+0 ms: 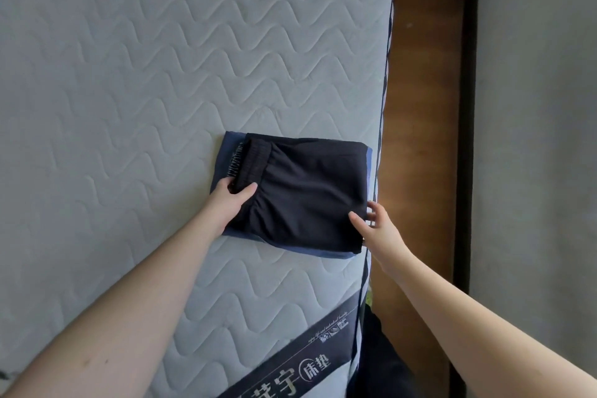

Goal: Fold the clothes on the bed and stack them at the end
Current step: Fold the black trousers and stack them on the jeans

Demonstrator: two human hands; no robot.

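A folded pair of black shorts [307, 191] with an elastic waistband lies on top of a folded blue garment [227, 152], forming a small stack near the right edge of the mattress [145, 74]. My left hand [229, 200] grips the stack's near left corner by the waistband, thumb on top and fingers tucked under the fabric. My right hand [376, 223] holds the near right corner, thumb resting on the black fabric and fingers at the stack's edge.
The quilted grey mattress stretches away to the left and back. A dark label band [290, 362] crosses its near corner. A wooden bed frame [423, 139] runs along the right edge, with grey floor [533, 139] beyond.
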